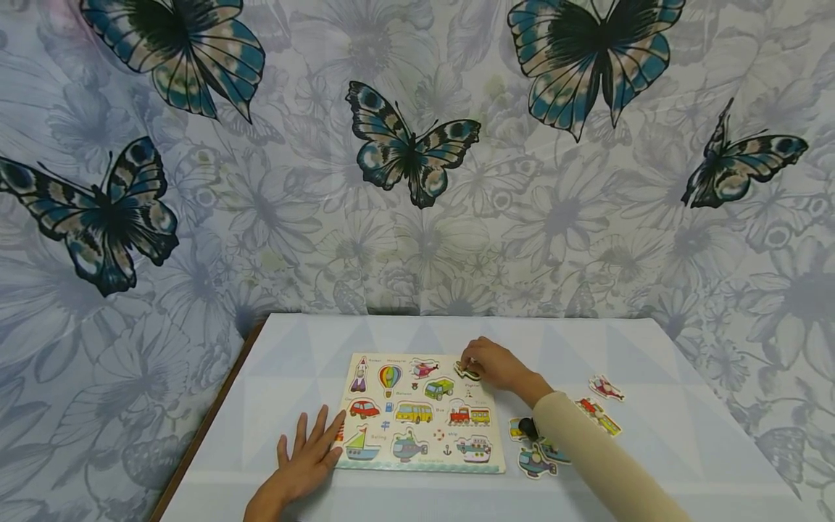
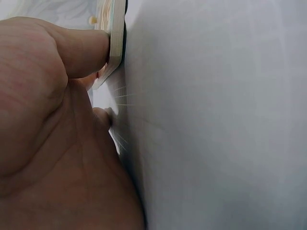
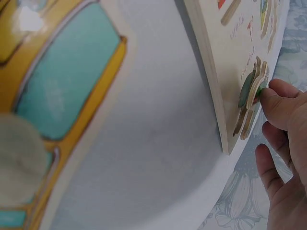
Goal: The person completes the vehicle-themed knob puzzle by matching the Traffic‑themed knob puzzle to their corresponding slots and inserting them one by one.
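Observation:
A wooden puzzle board printed with vehicles lies on the table. At its upper right corner my right hand pinches a small puzzle piece between thumb and forefinger. That piece stands tilted over its recess in the right wrist view, and the other fingers hang free below. My left hand rests with spread fingers at the board's lower left corner. In the left wrist view the left thumb touches the board's edge.
Loose pieces lie right of the board: a helicopter, a train and a submarine, partly beside the right sleeve. A yellow vehicle piece looms close in the right wrist view. Behind the table hangs a butterfly-patterned backdrop.

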`<state>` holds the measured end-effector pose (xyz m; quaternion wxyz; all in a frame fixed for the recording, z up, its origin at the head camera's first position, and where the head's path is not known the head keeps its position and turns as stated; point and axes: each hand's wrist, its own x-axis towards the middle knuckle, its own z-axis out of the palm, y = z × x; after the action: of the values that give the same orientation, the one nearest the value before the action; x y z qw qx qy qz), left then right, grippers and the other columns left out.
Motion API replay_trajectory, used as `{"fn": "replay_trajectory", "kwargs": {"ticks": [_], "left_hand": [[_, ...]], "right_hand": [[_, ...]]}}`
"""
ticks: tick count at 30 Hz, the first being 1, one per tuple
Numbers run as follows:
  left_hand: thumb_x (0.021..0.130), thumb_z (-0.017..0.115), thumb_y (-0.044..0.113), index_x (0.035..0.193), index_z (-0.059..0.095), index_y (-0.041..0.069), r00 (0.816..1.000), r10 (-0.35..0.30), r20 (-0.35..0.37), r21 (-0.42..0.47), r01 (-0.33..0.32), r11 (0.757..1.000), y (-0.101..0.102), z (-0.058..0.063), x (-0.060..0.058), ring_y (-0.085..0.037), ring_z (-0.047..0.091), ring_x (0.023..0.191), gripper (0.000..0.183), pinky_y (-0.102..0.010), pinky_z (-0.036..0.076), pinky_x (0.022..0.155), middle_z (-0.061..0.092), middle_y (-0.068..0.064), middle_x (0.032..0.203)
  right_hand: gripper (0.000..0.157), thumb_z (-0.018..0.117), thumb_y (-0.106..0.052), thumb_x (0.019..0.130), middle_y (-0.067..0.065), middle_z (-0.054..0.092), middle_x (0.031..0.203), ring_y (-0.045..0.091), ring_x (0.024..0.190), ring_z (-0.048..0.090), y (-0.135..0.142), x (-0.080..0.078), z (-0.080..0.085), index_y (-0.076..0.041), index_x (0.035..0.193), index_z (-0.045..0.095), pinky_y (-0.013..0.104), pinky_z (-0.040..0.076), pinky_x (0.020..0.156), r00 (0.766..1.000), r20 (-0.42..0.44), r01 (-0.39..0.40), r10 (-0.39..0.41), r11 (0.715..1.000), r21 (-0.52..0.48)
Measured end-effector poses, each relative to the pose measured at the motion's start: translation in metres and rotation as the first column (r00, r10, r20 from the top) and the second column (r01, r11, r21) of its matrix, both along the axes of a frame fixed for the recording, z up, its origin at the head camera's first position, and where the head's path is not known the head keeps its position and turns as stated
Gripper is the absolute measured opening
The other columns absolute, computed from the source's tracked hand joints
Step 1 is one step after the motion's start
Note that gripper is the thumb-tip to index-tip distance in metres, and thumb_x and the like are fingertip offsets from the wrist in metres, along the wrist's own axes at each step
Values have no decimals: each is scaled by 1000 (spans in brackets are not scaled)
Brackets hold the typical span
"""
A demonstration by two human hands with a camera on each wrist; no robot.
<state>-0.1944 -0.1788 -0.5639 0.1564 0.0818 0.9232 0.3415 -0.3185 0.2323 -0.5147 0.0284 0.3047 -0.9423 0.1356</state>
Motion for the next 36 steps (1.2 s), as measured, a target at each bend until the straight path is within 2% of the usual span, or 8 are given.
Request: {"fn": "replay_trajectory", "kwargs": {"ticks": [6, 13, 21, 25, 29, 32, 36], "left_hand": [[84, 33, 86, 157, 27, 26, 1000, 2, -4, -3, -2, 1000, 0, -1, -1, -45, -20, 151, 94, -70, -24, 107, 3, -15, 169], [86, 33, 85, 157, 26, 28, 1000, -5, -9, -6, 5, 1000, -1, -2, -2, -45, -20, 151, 91, -69, -24, 107, 2, -15, 169], [90, 37, 79, 157, 27, 29, 1000, 0, -1, 4, 0, 1000, -1, -2, -1, -45, -21, 151, 85, -69, -25, 106, 3, -15, 169], [98, 40, 67, 159, 26, 29, 1000, -1, 7, -23, 1, 1000, 1, 2, 1, -44, -20, 152, 73, -70, -24, 107, 3, -15, 169], [103, 44, 53, 158, 29, 23, 1000, 3, 12, -26, -3, 1000, 4, 11, 4, -47, -19, 151, 65, -72, -24, 107, 5, -19, 168], [104, 45, 47, 158, 31, 19, 1000, 6, 15, -30, -6, 1000, 6, 17, 5, -50, -17, 150, 63, -73, -23, 106, 6, -21, 168], [105, 44, 46, 159, 29, 20, 1000, 8, 23, -49, -7, 999, 7, 20, 5, -51, -17, 150, 62, -74, -22, 106, 4, -20, 168]], "right_hand": [[10, 67, -9, 96, -4, 66, 102, 15, 95, 56, -5, 1, -1, -18, 98, 71, 36, 53, 83, 1000, 7, -7, 7, 1000, -4], [11, 67, -9, 97, -5, 65, 103, 14, 95, 56, -8, 1, -1, -19, 99, 71, 35, 53, 83, 1000, 6, 1, -1, 1000, 10], [11, 66, -7, 96, -3, 65, 100, 14, 91, 56, -10, 0, 0, -17, 97, 70, 34, 53, 81, 999, -6, -40, 40, 999, -9], [11, 66, -8, 97, -4, 64, 100, 13, 93, 57, -9, 2, 0, -18, 97, 70, 34, 54, 83, 1000, 5, -26, 26, 1000, -2], [10, 66, -11, 97, -6, 65, 101, 13, 95, 58, -7, 3, -2, -20, 98, 71, 34, 54, 84, 1000, -4, -7, 7, 1000, 24], [10, 66, -12, 97, -7, 65, 102, 13, 97, 59, -6, 3, -3, -21, 98, 71, 35, 55, 85, 1000, -11, 1, -1, 999, 38], [11, 66, -11, 97, -7, 65, 102, 13, 97, 58, -4, 4, -2, -21, 98, 71, 36, 54, 84, 1000, 2, 12, -12, 1000, 28]]}}
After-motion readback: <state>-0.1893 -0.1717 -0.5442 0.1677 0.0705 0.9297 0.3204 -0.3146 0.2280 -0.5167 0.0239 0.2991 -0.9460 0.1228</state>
